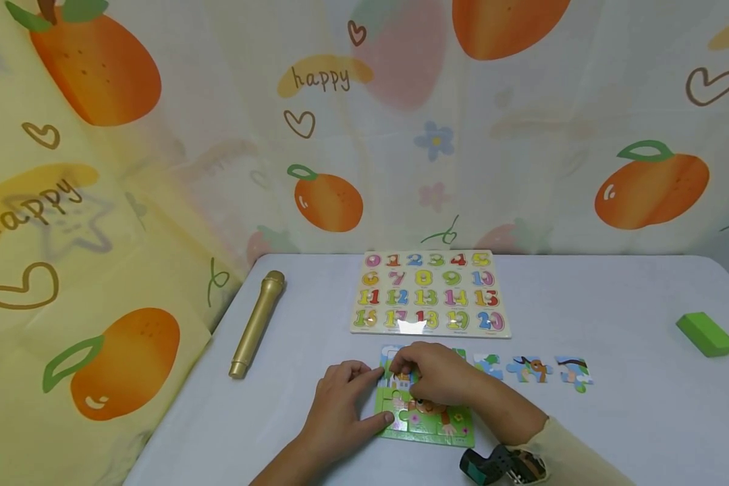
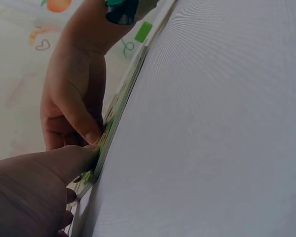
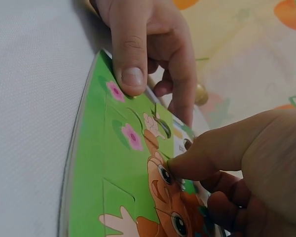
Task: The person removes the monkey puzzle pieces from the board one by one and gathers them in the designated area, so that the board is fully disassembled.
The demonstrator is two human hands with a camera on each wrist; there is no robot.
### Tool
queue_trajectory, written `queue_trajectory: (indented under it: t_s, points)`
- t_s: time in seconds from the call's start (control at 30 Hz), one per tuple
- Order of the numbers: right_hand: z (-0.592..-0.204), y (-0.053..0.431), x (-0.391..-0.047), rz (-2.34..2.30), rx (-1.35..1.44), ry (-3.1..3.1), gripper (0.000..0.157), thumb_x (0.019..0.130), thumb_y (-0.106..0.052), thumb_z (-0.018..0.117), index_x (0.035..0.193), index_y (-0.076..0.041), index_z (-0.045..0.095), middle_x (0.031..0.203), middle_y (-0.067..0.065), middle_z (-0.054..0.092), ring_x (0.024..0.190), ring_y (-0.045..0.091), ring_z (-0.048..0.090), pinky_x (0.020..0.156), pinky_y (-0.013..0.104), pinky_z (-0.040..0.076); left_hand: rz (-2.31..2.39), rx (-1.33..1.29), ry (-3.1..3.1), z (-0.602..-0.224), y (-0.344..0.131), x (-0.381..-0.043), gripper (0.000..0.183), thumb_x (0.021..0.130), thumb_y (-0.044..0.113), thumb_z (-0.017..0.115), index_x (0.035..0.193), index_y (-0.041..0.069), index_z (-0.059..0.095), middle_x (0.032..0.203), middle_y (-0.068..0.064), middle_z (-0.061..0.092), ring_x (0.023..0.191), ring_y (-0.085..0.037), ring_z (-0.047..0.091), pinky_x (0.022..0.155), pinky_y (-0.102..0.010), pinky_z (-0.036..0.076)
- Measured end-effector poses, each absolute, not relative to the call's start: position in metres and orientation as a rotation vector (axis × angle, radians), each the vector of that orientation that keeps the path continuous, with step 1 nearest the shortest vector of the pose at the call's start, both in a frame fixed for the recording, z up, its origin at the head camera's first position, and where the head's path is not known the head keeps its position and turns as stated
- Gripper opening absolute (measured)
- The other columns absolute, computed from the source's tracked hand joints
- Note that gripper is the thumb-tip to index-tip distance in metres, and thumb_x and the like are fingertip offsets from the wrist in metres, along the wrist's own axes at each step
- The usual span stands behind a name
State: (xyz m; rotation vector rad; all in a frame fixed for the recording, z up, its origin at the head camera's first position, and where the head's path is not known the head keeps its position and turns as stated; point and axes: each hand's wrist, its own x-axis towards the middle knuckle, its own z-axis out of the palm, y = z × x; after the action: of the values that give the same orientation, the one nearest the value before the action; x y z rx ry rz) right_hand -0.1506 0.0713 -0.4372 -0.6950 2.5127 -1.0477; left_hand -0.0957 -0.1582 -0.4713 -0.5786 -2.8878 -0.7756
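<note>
A jigsaw puzzle (image 1: 425, 426) lies on the table in a green-edged board, with a smiling brown cartoon animal and pink flowers on it. My left hand (image 1: 340, 401) rests along its left side, thumb on the lower left part and index finger near the upper left corner. Over the upper left of the board, my right hand (image 1: 443, 374) pinches a puzzle piece (image 1: 403, 379) with a small castle picture between thumb and fingers. In the right wrist view, the right thumb touches the board by the animal's eye; the other fingertips are partly hidden.
Loose puzzle pieces (image 1: 528, 369) lie in a row right of the board. Behind it is a wooden number board (image 1: 428, 327). A gold microphone-shaped stick (image 1: 257, 324) lies at left, a green block (image 1: 707, 334) at far right. A patterned curtain (image 1: 389, 169) hangs behind the white table (image 1: 632, 418).
</note>
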Motion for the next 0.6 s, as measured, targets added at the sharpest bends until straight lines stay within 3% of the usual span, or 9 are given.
queue_trajectory:
  t_s: [0.23,0.47,0.6]
  points:
    - [-0.4377,0.074,-0.1504,-1.096,-0.694,2.5,0.034,0.083,0.003,0.082,0.108,-0.019,0.074,0.099,-0.006,0.063,0.092,0.017,0.056,0.084,0.039,0.049,-0.788,-0.555,-2.915,-0.4703,-0.1568,-0.0967,0.07,0.081,0.05,0.091,0.142,0.02,0.071,0.124,0.005,0.057,0.114,-0.02,0.047,0.095,-0.049,0.042]
    - [-0.4356,0.0785,-0.1518,-1.187,-0.712,2.421,0.027,0.09,-0.004,0.08,0.109,-0.021,0.072,0.099,-0.002,0.063,0.082,0.018,0.056,0.069,0.031,0.048,-0.791,-0.539,-2.927,-0.4704,-0.1559,-0.0976,0.07,0.08,0.048,0.092,0.141,0.022,0.072,0.124,0.005,0.057,0.114,-0.019,0.047,0.095,-0.049,0.042]
    - [-0.4356,0.0782,-0.1523,-1.195,-0.71,2.408,0.02,0.095,-0.011,0.078,0.109,-0.024,0.072,0.098,-0.005,0.064,0.084,0.017,0.058,0.073,0.033,0.048,-0.791,-0.535,-2.921,-0.4692,-0.1556,-0.0965,0.069,0.079,0.048,0.092,0.14,0.021,0.073,0.124,0.004,0.057,0.114,-0.02,0.048,0.095,-0.05,0.042]
